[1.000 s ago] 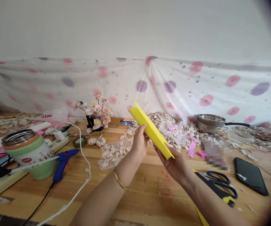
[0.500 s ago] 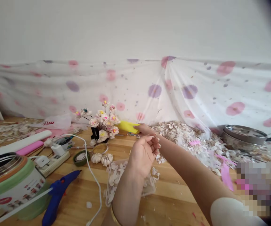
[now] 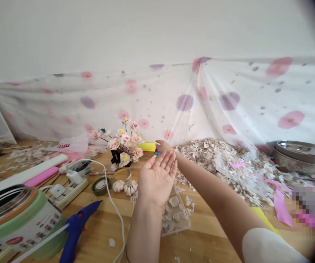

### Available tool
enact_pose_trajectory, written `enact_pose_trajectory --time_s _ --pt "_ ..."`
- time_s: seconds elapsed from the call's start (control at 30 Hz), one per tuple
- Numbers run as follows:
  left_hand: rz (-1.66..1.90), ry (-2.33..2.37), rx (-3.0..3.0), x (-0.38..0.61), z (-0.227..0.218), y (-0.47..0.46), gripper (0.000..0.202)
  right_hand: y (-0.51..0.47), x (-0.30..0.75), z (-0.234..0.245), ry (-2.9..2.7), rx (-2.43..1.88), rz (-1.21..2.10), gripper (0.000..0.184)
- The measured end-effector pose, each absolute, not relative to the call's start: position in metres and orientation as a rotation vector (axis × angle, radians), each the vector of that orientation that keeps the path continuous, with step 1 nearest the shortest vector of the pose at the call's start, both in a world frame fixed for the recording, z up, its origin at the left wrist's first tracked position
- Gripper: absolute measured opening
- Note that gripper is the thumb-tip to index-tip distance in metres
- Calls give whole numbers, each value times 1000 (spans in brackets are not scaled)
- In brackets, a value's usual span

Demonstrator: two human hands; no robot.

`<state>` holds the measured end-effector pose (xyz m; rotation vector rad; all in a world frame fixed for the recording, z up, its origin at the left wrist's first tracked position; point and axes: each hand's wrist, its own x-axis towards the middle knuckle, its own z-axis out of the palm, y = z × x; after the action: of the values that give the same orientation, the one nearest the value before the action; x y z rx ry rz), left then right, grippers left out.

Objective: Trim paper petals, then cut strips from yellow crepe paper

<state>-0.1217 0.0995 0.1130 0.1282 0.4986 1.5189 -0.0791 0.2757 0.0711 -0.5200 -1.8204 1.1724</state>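
My left hand [image 3: 158,177] is open, palm up with the fingers stretched out, above a clear plastic box [image 3: 183,231] that holds pale petal-like pieces. Farther back, my right hand [image 3: 163,146] reaches across beside a piece of yellow paper [image 3: 148,147]. Its fingers are largely hidden, so I cannot tell whether it grips anything. A bunch of artificial flowers [image 3: 125,140], white with pink and yellow, stands left of that hand. Two whitish bulb-shaped pieces [image 3: 125,186] lie left of my left hand.
At left are a blue glue gun [image 3: 77,226], a green tape roll [image 3: 100,185], a power strip [image 3: 72,191] with a white cable, and a large green jar [image 3: 46,219]. A heap of pale shreds [image 3: 223,168] spreads at right, near a round metal container [image 3: 307,149].
My left hand has uncurled its fingers, which now stretch forward. My right hand remains far back near the yellow paper, less of which shows. The view has shifted slightly left.
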Motion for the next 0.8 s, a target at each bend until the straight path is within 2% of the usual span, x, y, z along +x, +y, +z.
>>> enact_pose_trajectory --time_s 0.1,0.27,0.4,0.53,0.67,0.73,0.8 --pt "1520 534 145 -120 113 98 29 263 -40 83 -1780 -585 1181 35" --pt "1418 540 227 -104 115 92 25 196 47 96 -1868 -572 1144 29" --pt "1310 604 352 -76 118 78 20 141 96 96 -1969 -601 755 21" --pt "1147 651 512 -43 114 58 17 97 135 97 -2264 -719 344 25" --pt "918 641 732 -14 96 42 21 58 172 90 -2282 -1039 51 37" --pt "839 724 1019 -5 80 36 17 44 193 80 -2040 -1300 76 40" --pt "837 879 1335 -1 63 34 5 36 218 67 -1828 -1483 153 42"
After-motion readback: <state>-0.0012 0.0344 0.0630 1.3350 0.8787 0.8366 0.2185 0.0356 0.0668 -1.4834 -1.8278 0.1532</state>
